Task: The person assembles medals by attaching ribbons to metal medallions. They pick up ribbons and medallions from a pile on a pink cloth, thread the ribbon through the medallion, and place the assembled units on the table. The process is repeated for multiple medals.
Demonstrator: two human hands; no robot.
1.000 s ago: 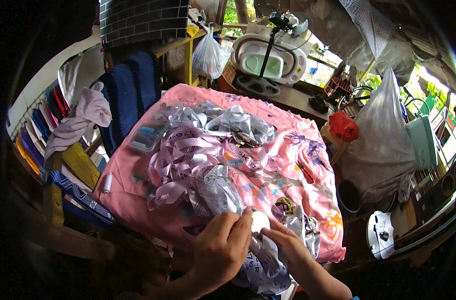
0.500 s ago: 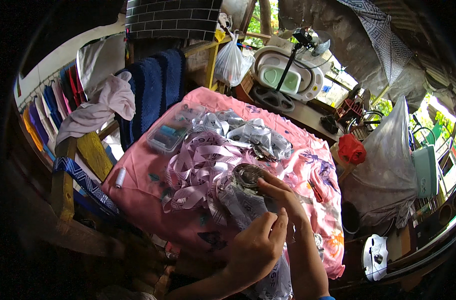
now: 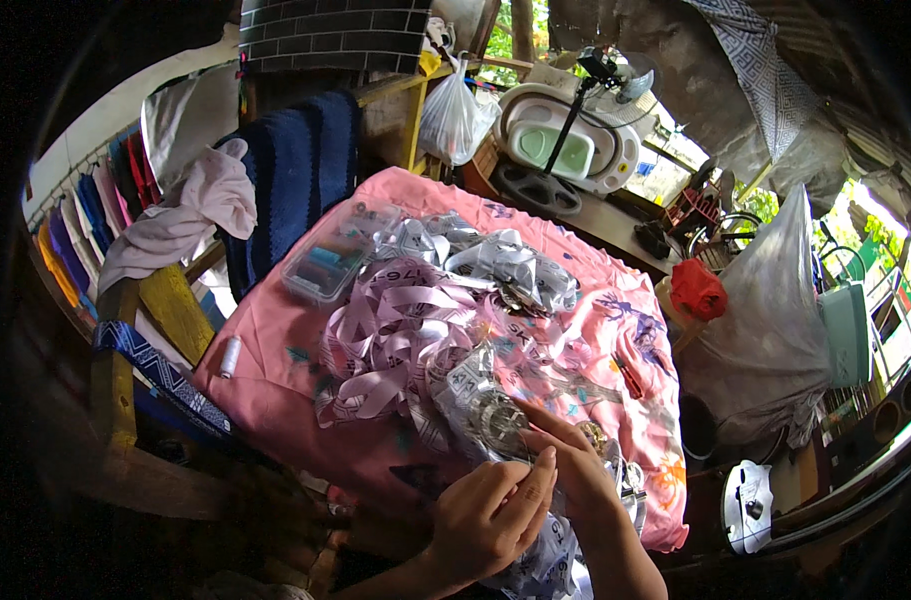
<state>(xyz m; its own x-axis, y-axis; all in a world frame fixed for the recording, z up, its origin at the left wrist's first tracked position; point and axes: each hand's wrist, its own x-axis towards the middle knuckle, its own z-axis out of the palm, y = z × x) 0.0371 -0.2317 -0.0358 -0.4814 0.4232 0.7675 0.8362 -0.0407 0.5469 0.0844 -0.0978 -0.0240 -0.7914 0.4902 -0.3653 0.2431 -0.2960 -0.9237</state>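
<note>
A round, dark metal medal (image 3: 499,421) in a clear plastic sleeve lies at the near side of a heap of ribbons. My right hand (image 3: 575,462) has its fingers on the medal's right edge, gripping it. Just left of it, my left hand (image 3: 487,508) is closed in a pinch; whatever is between its fingertips is hidden. Pale pink printed ribbons (image 3: 385,350) are piled beyond the medal. Grey-white ribbons in plastic (image 3: 520,268) lie farther back. More plastic-wrapped ribbon (image 3: 543,562) hangs below my hands, and a gold-coloured medal (image 3: 592,436) shows beside my right hand.
The table has a pink patterned cloth (image 3: 275,400). On it are a clear compartment box (image 3: 320,272) and a white thread spool (image 3: 230,357) at the left. Wooden rails (image 3: 175,310) stand left of the table. A red bundle (image 3: 697,290) and plastic sheeting (image 3: 760,340) are at the right.
My right hand has brought the medal down toward me, and the medal's face shows more. My left hand has shifted slightly left and down, still pinched.
</note>
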